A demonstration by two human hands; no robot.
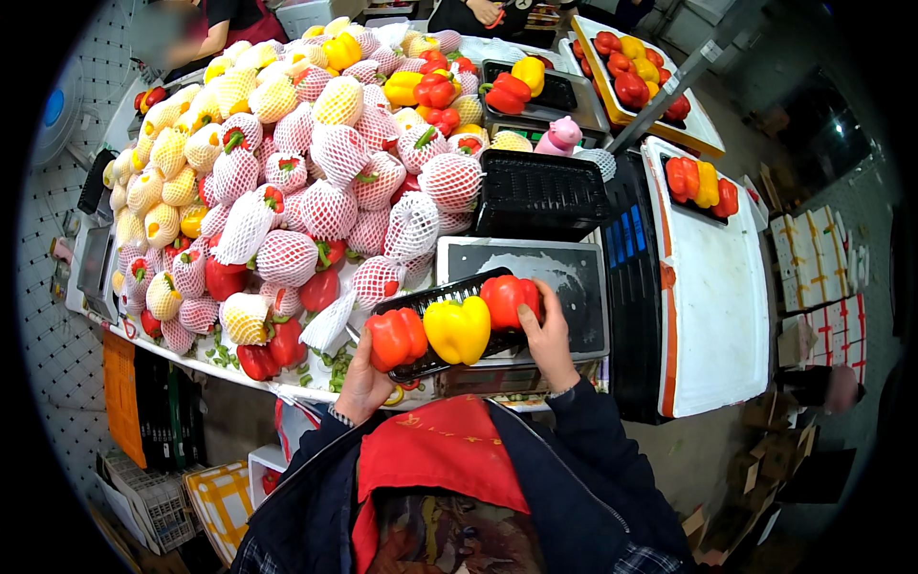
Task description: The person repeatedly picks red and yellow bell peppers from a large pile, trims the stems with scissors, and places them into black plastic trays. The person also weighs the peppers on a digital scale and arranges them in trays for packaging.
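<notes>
Between my two hands is a black plastic tray (448,290) carrying a row of bell peppers: a red pepper (398,339) on the left, a yellow pepper (458,330) in the middle and a red pepper (511,301) on the right. My left hand (364,383) grips the tray's left end, against the red pepper there. Fingers of my right hand (547,333) wrap round the other end, the thumb on the right pepper. The tray tilts up to the right. Just behind it lies a flat scale (564,287) with a dark, wet-looking top.
A big heap of peppers in foam nets (330,210) covers the table's left. Stacked black trays (540,191) and a pink figurine (559,137) stand behind the scale. On the right, a white foam box lid (717,306) bears a filled pepper tray (701,187). Two people work across the table.
</notes>
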